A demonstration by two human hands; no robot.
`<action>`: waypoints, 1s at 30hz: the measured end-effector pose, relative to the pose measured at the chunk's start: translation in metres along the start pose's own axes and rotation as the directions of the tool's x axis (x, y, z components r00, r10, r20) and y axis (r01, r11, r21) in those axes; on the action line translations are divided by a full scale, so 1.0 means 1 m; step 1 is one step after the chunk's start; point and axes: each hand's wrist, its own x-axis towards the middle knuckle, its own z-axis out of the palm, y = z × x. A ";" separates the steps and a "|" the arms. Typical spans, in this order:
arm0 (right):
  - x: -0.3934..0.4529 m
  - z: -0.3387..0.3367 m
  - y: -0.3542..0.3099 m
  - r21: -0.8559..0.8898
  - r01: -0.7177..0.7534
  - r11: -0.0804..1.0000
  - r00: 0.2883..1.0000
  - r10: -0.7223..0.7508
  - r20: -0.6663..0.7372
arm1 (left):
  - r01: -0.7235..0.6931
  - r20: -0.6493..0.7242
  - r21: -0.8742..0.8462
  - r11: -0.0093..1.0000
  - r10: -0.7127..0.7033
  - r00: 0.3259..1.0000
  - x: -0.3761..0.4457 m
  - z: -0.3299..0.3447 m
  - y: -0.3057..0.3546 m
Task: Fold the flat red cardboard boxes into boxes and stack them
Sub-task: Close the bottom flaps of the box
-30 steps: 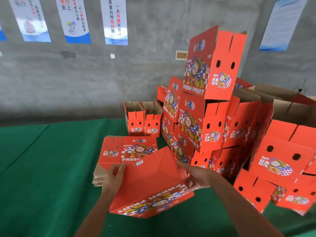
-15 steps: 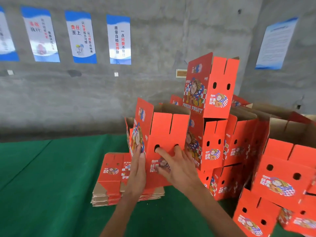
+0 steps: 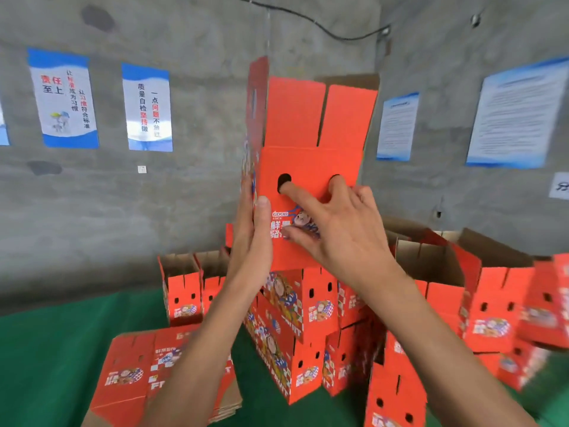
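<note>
A folded red box [image 3: 311, 155] is held high over the pile of finished boxes [image 3: 295, 306], its top flaps standing open and its base just above the uppermost box there. The right hand [image 3: 335, 229] carries it with a holding grip: two fingers [image 3: 295, 191] hooked into the round holes in the near face, thumb pressed on the printed panel below. The left hand [image 3: 252, 229] lies flat and straight-fingered against the box's left side, steadying rather than clasping.

By the look of it the task is well under way. Many folded boxes are already heaped on the green worktop [image 3: 46, 365], from the middle across to the right, and two more open ones [image 3: 187, 288] stand further back on the left. This box seems shaped and about to be set on the pile. What is left is the stack of flat boxes [image 3: 147, 374] lying near left on the worktop, several sheets deep, each yet to be folded and stacked
</note>
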 end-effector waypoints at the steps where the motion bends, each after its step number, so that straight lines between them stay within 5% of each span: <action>1: 0.007 -0.009 0.012 -0.033 -0.005 0.999 1.000 0.005 -0.010 | -0.006 0.000 -0.008 1.000 0.006 1.000 0.011 0.014 0.006; 14: 0.007 -0.045 0.192 -0.352 -0.109 0.930 0.965 0.184 0.189 | 0.078 0.296 -0.229 0.970 -0.007 0.955 0.067 0.219 0.007; 30: -0.001 0.166 0.378 0.003 -0.071 0.997 0.935 0.066 0.347 | 0.018 0.065 0.191 0.982 -0.031 0.997 0.132 0.358 -0.139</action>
